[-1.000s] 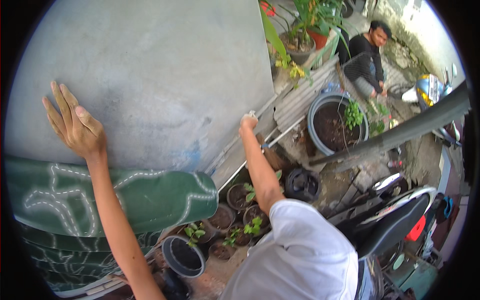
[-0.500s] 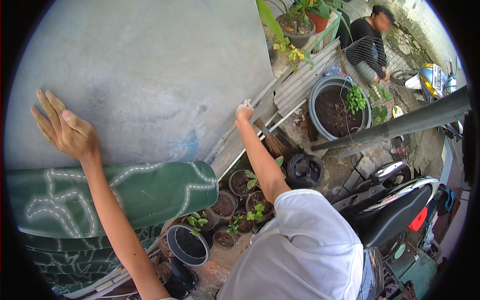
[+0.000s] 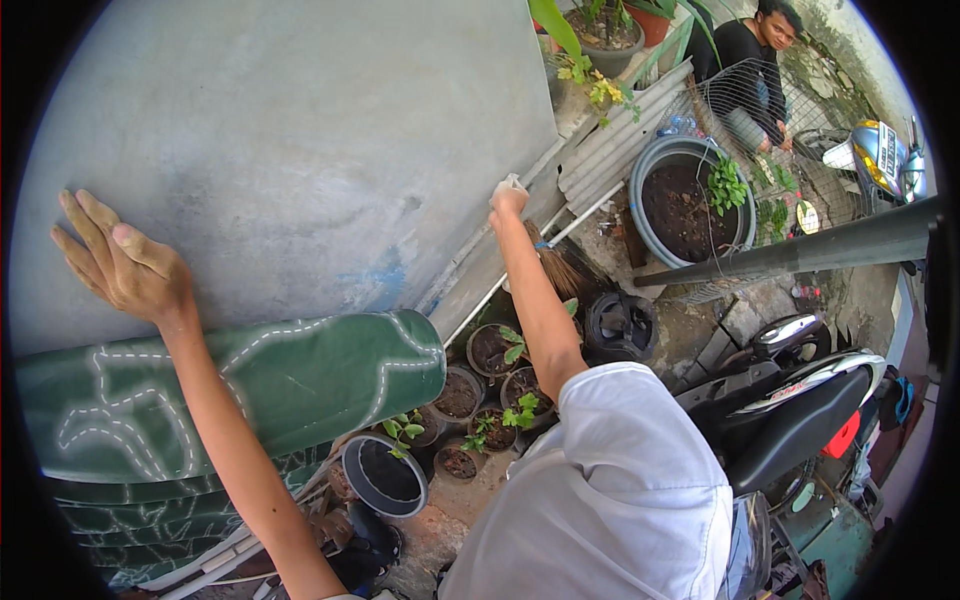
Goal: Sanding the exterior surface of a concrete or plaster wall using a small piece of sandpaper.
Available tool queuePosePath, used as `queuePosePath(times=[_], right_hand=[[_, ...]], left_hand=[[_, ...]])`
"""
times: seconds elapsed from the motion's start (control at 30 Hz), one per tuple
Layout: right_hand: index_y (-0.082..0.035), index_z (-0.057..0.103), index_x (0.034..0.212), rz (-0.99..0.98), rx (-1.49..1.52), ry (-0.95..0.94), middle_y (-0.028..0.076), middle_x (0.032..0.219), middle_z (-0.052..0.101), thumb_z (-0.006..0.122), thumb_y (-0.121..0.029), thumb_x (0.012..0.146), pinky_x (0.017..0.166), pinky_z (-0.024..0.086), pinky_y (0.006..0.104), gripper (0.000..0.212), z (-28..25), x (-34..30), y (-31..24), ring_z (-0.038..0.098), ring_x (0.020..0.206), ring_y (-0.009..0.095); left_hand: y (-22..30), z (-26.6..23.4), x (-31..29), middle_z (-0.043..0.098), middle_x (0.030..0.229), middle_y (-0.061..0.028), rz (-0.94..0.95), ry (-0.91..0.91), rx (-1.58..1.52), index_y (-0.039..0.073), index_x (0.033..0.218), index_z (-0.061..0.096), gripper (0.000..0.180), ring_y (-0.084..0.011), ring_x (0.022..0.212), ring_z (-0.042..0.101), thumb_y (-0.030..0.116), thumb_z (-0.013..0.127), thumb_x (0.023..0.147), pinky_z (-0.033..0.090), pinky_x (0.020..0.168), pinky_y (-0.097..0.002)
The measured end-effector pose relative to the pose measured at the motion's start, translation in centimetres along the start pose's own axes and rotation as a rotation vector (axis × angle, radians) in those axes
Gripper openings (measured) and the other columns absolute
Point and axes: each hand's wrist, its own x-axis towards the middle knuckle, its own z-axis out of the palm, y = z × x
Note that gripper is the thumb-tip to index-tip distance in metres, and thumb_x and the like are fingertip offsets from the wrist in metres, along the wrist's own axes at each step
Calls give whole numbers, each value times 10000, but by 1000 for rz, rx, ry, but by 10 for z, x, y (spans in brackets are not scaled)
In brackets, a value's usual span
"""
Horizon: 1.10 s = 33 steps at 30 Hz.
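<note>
A large grey flat board [image 3: 270, 150] lies in front of me. My left hand [image 3: 135, 265] rests on its left part, palm down, fingers stretched out and thumb apart. At the board's right edge is my right hand [image 3: 509, 197], closed around something small and whitish that I cannot make out. Below the board, under my left forearm, lies a thick dark green roll of sheet [image 3: 290, 385], marked with white dashed lines in pale outlines. More folds of green sheet [image 3: 150, 530] hang beneath it.
Potted plants [image 3: 480, 440] and an empty grey pot [image 3: 385, 475] stand below my right arm. A broom [image 3: 552, 265], a large planter [image 3: 690, 205], a dark pole [image 3: 800, 245] and a motorcycle [image 3: 790, 420] are to the right. A person [image 3: 750, 80] crouches beyond wire mesh.
The whole view has shifted slightly. My right hand appears a little farther up and to the right, still by the board's edge. My left hand stays nearly in place, spread.
</note>
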Motion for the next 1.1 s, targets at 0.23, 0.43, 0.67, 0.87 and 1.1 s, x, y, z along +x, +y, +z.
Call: queuePosePath(times=[0.23, 0.43, 0.67, 0.87, 1.1], right_hand=[[78, 688, 1106, -137, -92, 23, 163, 1118, 740, 516, -103, 1058, 902, 523, 355, 255, -3, 21, -11, 669, 1007, 221], [9, 702, 931, -311, -92, -35, 19, 867, 663, 533, -75, 987, 678, 479, 342, 196, 3, -8, -16, 552, 786, 137], [67, 702, 1113, -403, -260, 39, 165, 995, 743, 479, -150, 1078, 840, 513, 375, 313, 17, -29, -1, 655, 892, 247], [69, 686, 1134, -569, -203, 129, 253, 1069, 736, 484, -107, 1053, 891, 519, 420, 279, 26, -2, -19, 691, 994, 371], [62, 659, 1028, -446, -187, 78, 256, 1026, 725, 491, -44, 1000, 867, 515, 427, 200, 26, -21, -13, 674, 957, 394]], left_hand=[[6, 2, 13, 557, 1593, -61, 6, 45, -36, 59, 1460, 643, 607, -379, 1549, 387, 342, 207, 1147, 254, 1278, -491], [2, -4, 0, 559, 1591, -68, -10, 7, -21, 52, 1461, 642, 588, -374, 1548, 391, 315, 228, 1136, 261, 1275, -480], [-6, -2, -1, 593, 1560, -60, 43, 27, 21, 56, 1448, 655, 560, -376, 1516, 441, 308, 268, 1132, 292, 1259, -482], [5, 8, 13, 594, 1559, -64, 32, 66, -12, 59, 1440, 662, 546, -377, 1512, 446, 293, 278, 1130, 296, 1256, -481], [-5, 1, 1, 587, 1567, -64, 47, 29, 6, 64, 1466, 640, 537, -391, 1508, 448, 282, 292, 1120, 298, 1253, -474]])
